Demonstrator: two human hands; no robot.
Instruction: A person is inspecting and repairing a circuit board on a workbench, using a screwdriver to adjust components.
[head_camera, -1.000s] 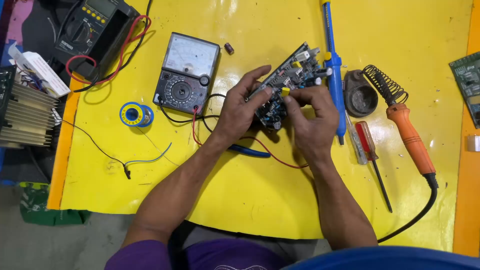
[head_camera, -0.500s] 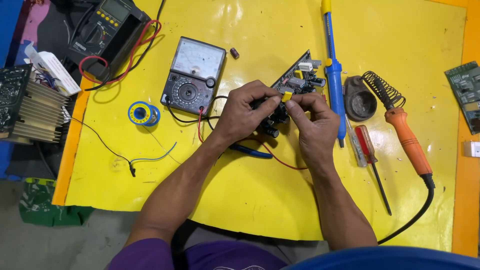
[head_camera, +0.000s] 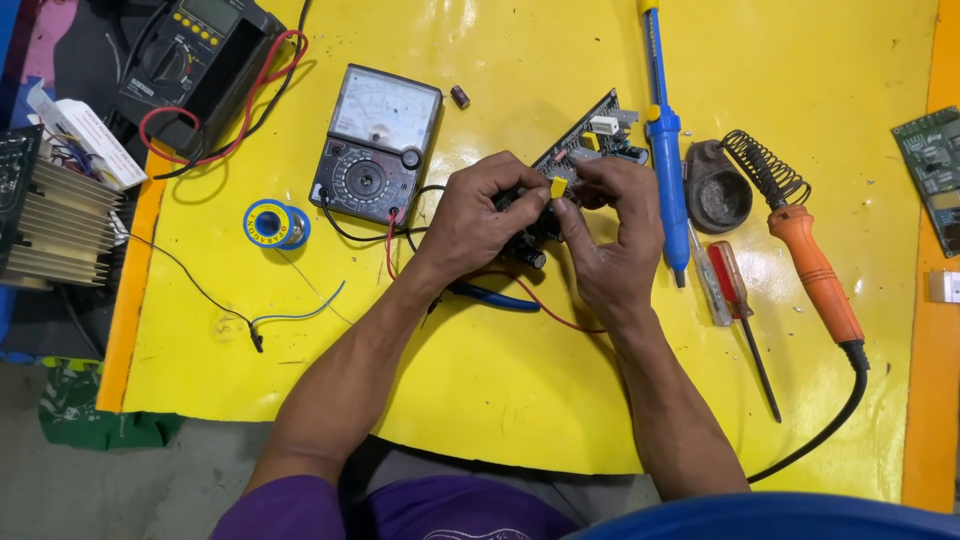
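A: From the head camera, what are the hands on?

B: Both meet over a dark circuit board (head_camera: 585, 150) tilted on the yellow mat (head_camera: 480, 400). The left hand (head_camera: 480, 215) is curled shut over the board's near end, steadying it. The right hand (head_camera: 610, 235) closes from the other side, and between the two sets of fingertips sits a small yellow component (head_camera: 558, 186), pinched just above the board.

A: Why hold it like that?

B: My guess is that lifting the near end off the mat lets the fingers work the small part. Whether the yellow piece is seated in the board or loose, I cannot tell; the fingers hide its base.

A: What lies around them?

B: An analogue meter (head_camera: 378, 145) sits just left of the left hand, its red and black leads (head_camera: 395, 240) running under the wrist. Blue-handled pliers (head_camera: 495, 297) lie below the hands. A blue desoldering pump (head_camera: 665, 150) lies just right of the board, then screwdrivers (head_camera: 735, 300), and an orange-handled soldering iron (head_camera: 815, 275) parked in its coiled stand (head_camera: 760, 165), tip kept off the mat. A solder reel (head_camera: 276, 223) sits further left, all within reach
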